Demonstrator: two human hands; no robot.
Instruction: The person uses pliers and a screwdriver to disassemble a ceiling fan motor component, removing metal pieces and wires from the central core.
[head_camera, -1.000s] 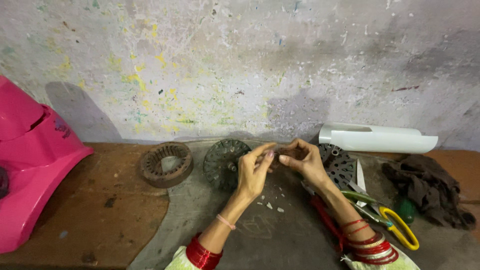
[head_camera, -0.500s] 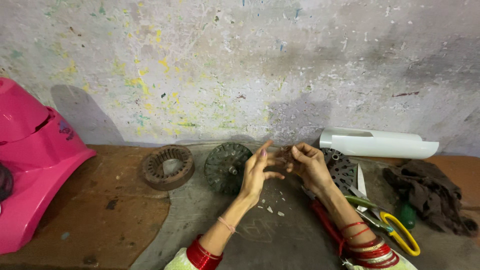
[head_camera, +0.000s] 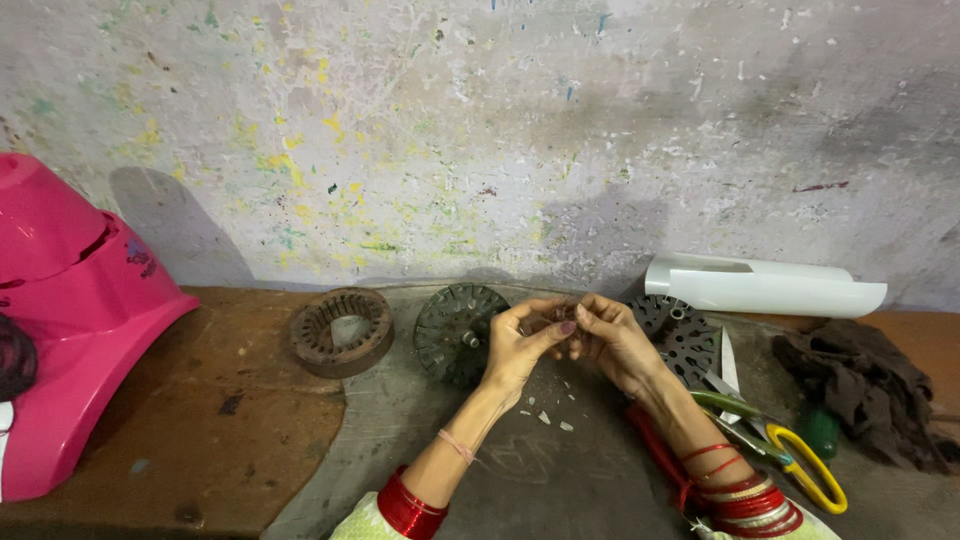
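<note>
A person's left hand (head_camera: 520, 345) and right hand (head_camera: 610, 342) meet fingertip to fingertip over a grey mat (head_camera: 560, 470), pinching something small and dark between them; it is too small to identify, though it may be fine wire. Both hands are closed in a pinch on that small piece, held just above the mat at centre, near a dark slotted disc (head_camera: 455, 330) that lies just left of the left hand.

A second dark disc (head_camera: 685, 335) sits right of the right hand, and a rusty ring core (head_camera: 342, 330) lies further left on the wooden bench (head_camera: 180, 420). Pale scraps (head_camera: 552, 418) are scattered on the mat below the hands. Scissors with yellow handles (head_camera: 805, 470) lie at near right, a dark rag (head_camera: 865, 385) beyond them, a white curved sheet (head_camera: 765, 285) against the far wall, a pink plastic shell (head_camera: 70, 310) at far left.

The work in hand looks like fine fingertip handling of the small piece. Any further move would seem to call for steady, matched tension from both hands.
</note>
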